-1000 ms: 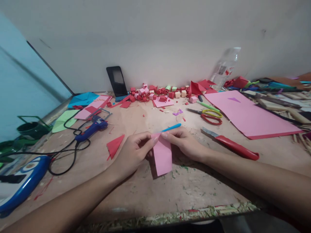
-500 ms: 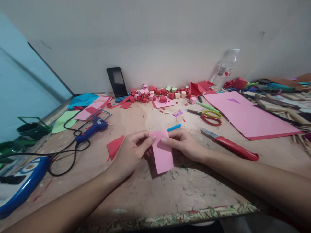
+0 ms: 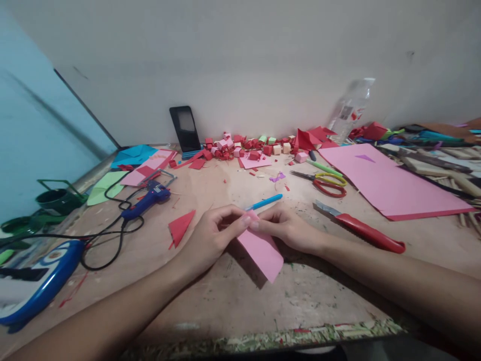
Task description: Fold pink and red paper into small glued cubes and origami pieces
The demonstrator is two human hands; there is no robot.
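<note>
A strip of pink paper (image 3: 262,250) hangs slanted from my fingers above the table, its lower end toward the front right. My left hand (image 3: 220,231) pinches its upper end between thumb and fingers. Close against it, my right hand (image 3: 287,228) grips the same end, thumb tip beside thumb tip. The paper's top edge is partly hidden by the fingers. Just behind the hands lies a blue pen (image 3: 265,202). A folded red paper piece (image 3: 181,228) rests left of my left hand.
Right of my hands lie a red-handled knife (image 3: 370,232), scissors (image 3: 325,181) and a large pink sheet (image 3: 391,180). A blue glue gun (image 3: 148,199) with its cord is at left. Small paper cubes (image 3: 255,148), a phone (image 3: 185,128) and a plastic bottle (image 3: 351,110) are by the wall.
The pink paper has swung from nearly upright to slanting, its lower end moving right. My thumbs have come together at its upper end, and more of the blue pen shows.
</note>
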